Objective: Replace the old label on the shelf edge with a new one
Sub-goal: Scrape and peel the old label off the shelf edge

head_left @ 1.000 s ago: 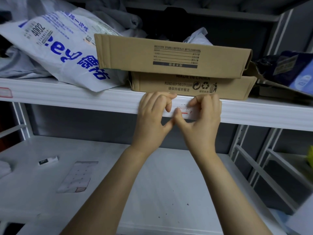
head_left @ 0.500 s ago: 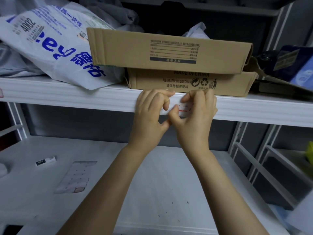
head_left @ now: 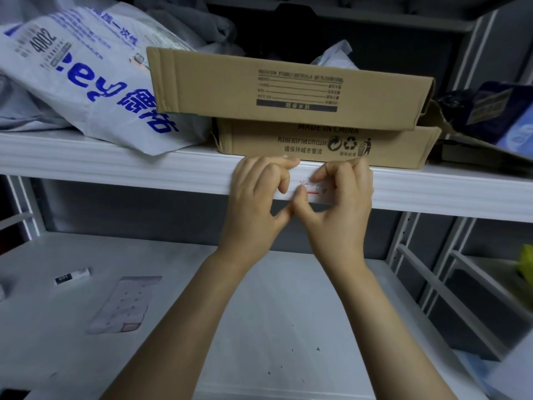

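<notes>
White metal shelf edge (head_left: 144,171): right hand (head_left: 343,215) pinches the red-printed label (head_left: 313,190), left hand (head_left: 253,203) curls beside it, grip unclear. Probably best peeled slowly, 1 corner first.

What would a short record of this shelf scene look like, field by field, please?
label: white with red marks, on the front of the shelf edge
left hand: fingers curled against the shelf edge, just left of the label; grip unclear
right hand: thumb and forefinger pinch the label's left end
above: two stacked cardboard boxes, a printed plastic bag to their left
lower shelf: a label sheet and a small white stick
</notes>
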